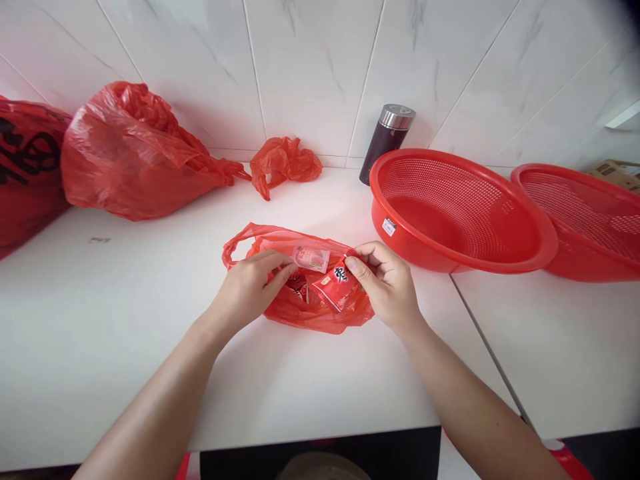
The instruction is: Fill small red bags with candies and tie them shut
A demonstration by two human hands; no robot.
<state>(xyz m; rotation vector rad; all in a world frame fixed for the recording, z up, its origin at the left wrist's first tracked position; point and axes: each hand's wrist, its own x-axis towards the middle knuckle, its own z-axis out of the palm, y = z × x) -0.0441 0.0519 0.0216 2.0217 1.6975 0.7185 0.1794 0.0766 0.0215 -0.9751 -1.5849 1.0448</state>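
A thin red plastic bag (320, 325) lies spread open on the white table, with several small wrapped packets inside. My right hand (393, 283) pinches a red packet with a black printed character (337, 283) by its upper right corner, over the bag. Within the bag's left side my left hand (253, 283) is closed, thumb against fingers; what it pinches, if anything, is hidden. Close to those fingertips are a pink packet (311, 259) and a dark-and-red packet (299, 287), partly covered.
Two red perforated plastic baskets (465, 263) (590, 257) stand at the right, before a dark flask (383, 143) with a silver lid. A full, tied red bag (135, 157), a crumpled red bag (286, 163) and a black-lettered red bag (27, 160) sit along the tiled wall.
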